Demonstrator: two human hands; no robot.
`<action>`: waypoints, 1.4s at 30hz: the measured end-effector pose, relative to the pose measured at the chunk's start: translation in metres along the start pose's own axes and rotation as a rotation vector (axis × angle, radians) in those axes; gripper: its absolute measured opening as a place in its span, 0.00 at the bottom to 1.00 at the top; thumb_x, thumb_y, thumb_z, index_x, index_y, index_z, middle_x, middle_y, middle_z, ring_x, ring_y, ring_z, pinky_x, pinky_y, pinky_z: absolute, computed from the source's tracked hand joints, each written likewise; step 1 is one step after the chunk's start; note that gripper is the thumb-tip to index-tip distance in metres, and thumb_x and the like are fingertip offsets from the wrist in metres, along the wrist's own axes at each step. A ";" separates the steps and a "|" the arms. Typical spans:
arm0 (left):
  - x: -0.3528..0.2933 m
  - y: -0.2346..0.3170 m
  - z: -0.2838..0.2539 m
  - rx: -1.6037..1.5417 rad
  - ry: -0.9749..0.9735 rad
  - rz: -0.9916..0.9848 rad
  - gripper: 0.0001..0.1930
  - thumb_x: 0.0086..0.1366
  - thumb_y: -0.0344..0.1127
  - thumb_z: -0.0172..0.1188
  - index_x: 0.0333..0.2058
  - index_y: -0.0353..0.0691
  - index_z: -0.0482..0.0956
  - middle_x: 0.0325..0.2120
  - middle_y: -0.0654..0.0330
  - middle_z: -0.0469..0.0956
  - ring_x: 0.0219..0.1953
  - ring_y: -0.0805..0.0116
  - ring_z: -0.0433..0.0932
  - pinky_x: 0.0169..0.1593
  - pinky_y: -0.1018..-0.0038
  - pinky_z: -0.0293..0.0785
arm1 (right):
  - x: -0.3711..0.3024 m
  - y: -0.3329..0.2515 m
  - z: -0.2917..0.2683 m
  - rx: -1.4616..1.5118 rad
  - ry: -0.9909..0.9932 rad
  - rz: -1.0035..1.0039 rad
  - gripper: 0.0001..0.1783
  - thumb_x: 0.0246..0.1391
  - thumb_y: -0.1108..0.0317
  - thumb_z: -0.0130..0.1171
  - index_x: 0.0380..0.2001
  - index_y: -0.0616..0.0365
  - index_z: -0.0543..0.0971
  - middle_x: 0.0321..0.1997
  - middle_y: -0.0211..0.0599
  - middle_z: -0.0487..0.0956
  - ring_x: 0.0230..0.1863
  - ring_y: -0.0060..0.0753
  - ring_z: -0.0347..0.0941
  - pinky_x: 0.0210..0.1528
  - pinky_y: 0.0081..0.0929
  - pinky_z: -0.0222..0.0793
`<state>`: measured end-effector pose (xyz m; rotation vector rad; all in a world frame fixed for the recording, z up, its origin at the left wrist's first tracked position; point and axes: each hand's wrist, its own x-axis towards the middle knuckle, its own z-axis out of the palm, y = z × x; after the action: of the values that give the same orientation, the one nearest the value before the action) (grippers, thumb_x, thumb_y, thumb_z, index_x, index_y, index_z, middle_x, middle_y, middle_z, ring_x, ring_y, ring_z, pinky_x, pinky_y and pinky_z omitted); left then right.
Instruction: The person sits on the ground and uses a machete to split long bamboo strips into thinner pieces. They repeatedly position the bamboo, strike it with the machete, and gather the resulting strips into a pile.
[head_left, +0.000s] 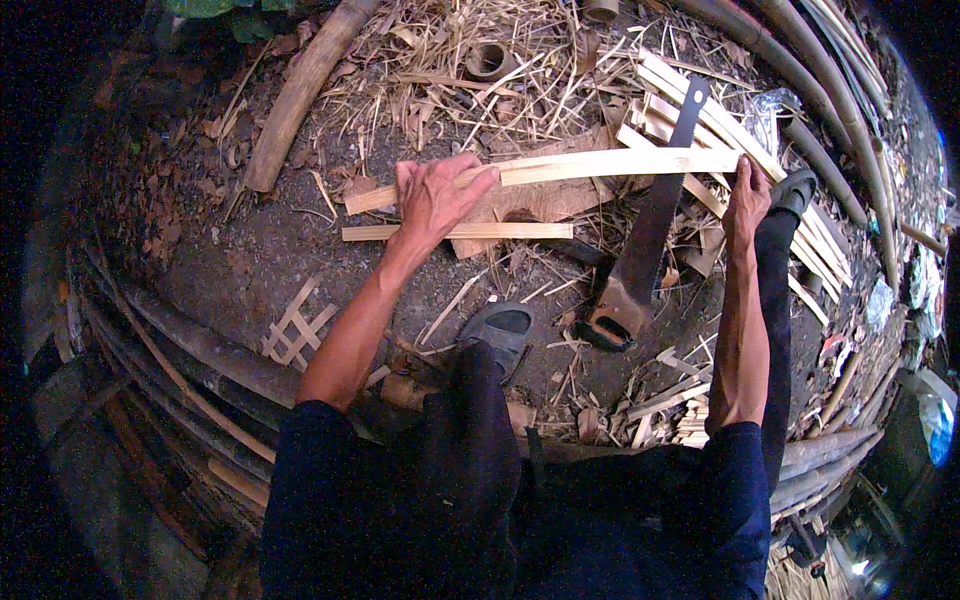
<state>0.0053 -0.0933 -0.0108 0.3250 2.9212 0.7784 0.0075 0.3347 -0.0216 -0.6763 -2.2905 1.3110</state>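
Left hand point(435, 198): fingers are gripping 1 pale strip point(620, 163) toward its left end.
Right hand point(747, 198): fingers are pinching its right end.
Handsaw point(649, 235): is lying crosswise beneath.

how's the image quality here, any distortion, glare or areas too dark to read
Head view: corners go black, and poles near the rim bend with the fisheye; dark clothing loses detail; the wooden strip between left hand and right hand looks bright and readable; small glare spots sit lower right.
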 end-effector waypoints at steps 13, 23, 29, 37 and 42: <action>0.010 -0.036 -0.044 -0.128 0.149 -0.116 0.17 0.60 0.56 0.55 0.31 0.48 0.80 0.20 0.63 0.78 0.26 0.65 0.75 0.49 0.69 0.57 | -0.183 0.047 -0.047 -0.479 -0.190 -0.190 0.10 0.57 0.67 0.51 0.38 0.62 0.72 0.25 0.50 0.76 0.24 0.53 0.73 0.27 0.37 0.70; 0.012 -0.013 -0.049 -0.248 0.237 -0.078 0.18 0.62 0.55 0.53 0.33 0.47 0.79 0.20 0.59 0.77 0.28 0.60 0.76 0.44 0.68 0.58 | -0.320 0.110 -0.012 -0.780 -0.758 -0.105 0.26 0.58 0.56 0.47 0.54 0.61 0.63 0.44 0.55 0.70 0.47 0.50 0.68 0.53 0.41 0.63; 0.013 -0.013 -0.048 -0.176 0.229 -0.137 0.21 0.60 0.58 0.50 0.33 0.46 0.79 0.23 0.57 0.78 0.30 0.59 0.76 0.42 0.59 0.59 | -0.341 0.020 -0.050 -0.026 -0.396 -0.152 0.19 0.54 0.63 0.58 0.45 0.59 0.67 0.32 0.39 0.74 0.34 0.33 0.71 0.35 0.30 0.66; 0.043 0.011 0.022 -0.298 0.153 0.065 0.20 0.56 0.57 0.54 0.27 0.45 0.81 0.24 0.56 0.78 0.32 0.58 0.76 0.43 0.58 0.57 | -0.351 -0.187 -0.165 -0.102 0.192 -0.016 0.13 0.47 0.63 0.64 0.33 0.57 0.74 0.24 0.33 0.74 0.25 0.32 0.71 0.31 0.29 0.67; 0.041 0.057 0.029 -0.067 0.068 0.174 0.18 0.55 0.53 0.57 0.29 0.44 0.80 0.28 0.54 0.78 0.34 0.54 0.75 0.44 0.56 0.58 | -0.348 -0.191 -0.169 -0.148 0.115 -0.169 0.22 0.44 0.67 0.65 0.44 0.58 0.73 0.36 0.40 0.77 0.31 0.37 0.75 0.36 0.29 0.70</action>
<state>-0.0199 -0.0213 -0.0091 0.5634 2.9509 0.9267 0.3420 0.1581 0.1865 -0.5752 -2.3105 1.0083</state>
